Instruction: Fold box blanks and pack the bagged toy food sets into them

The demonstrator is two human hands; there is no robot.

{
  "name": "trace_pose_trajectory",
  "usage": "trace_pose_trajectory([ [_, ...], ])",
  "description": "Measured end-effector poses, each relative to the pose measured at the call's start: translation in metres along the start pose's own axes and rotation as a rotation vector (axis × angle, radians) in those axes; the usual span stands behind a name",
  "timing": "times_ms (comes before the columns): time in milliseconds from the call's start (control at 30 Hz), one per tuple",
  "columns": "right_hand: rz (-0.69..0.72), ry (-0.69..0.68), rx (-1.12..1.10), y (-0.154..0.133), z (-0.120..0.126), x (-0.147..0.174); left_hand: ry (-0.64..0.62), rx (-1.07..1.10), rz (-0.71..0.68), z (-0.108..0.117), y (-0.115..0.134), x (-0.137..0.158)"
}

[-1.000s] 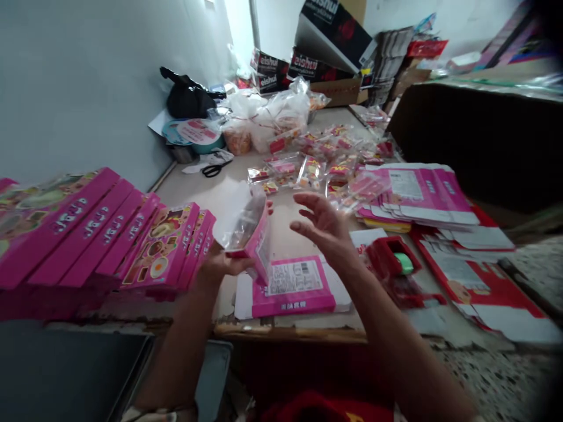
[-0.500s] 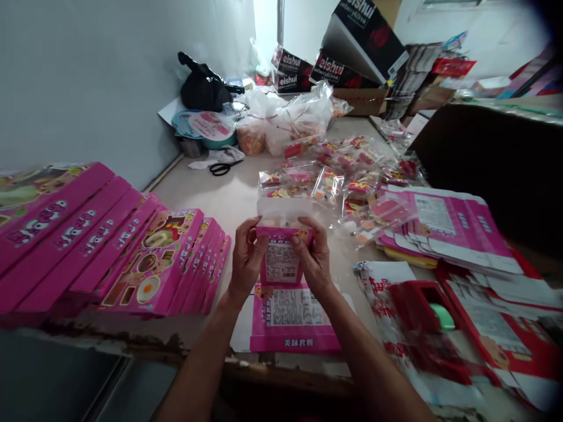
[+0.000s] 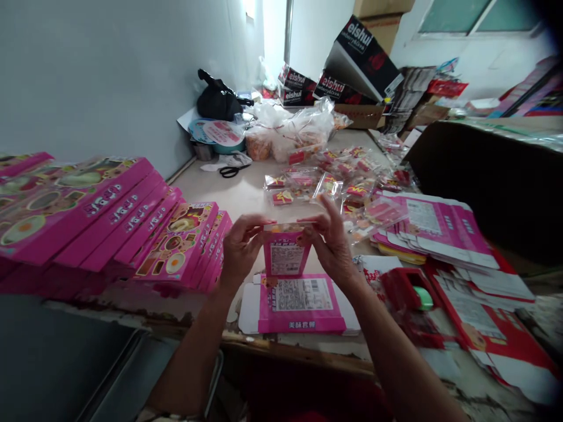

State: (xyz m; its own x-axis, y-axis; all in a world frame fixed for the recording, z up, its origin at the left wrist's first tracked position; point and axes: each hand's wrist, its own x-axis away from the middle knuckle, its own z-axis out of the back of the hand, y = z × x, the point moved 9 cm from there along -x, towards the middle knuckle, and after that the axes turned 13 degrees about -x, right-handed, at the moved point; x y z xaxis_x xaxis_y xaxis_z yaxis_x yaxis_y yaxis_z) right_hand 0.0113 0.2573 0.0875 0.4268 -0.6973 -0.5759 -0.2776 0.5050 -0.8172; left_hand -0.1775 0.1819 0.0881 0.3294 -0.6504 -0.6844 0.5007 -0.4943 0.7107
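Both forearms reach forward, angled inward. The left hand bends its fingers; the right hand points one finger upward.

You have one pink printed carton raised into box form, standing upright directly before you with its label face toward you. The face carries a pale grey text panel—dense dark print, too small to read—with a barcode at its lower right. White characters run above the panel, and part of a tan figure shows at the upper right corner. The top flap lies folded across the opening; whether it is tucked in cannot be determined. Your left hand and right hand grip its upper corners.
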Motion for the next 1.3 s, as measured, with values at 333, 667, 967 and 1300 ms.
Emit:
trace_pose_trajectory([
  [333, 0.052, -0.194, 0.28, -0.035, -0.001, 0.002, -0.122, -0.095, 0.086, 0.002, 0.017, 0.003],
  [667, -0.23, -0.088, 0.073, -0.022, 0.007, -0.009, -0.096, -0.136, 0.155, 0.0, 0.025, -0.006],
  [967, -0.23, -0.108, -0.06, -0.012, 0.012, -0.013, -0.078, -0.232, 0.074, 0.0, 0.029, -0.009],
  [1300, -0.048, -0.112, 0.105, -0.012, -0.003, 0.006, -0.178, -0.075, 0.125, -0.016, -0.007, 0.022],
])
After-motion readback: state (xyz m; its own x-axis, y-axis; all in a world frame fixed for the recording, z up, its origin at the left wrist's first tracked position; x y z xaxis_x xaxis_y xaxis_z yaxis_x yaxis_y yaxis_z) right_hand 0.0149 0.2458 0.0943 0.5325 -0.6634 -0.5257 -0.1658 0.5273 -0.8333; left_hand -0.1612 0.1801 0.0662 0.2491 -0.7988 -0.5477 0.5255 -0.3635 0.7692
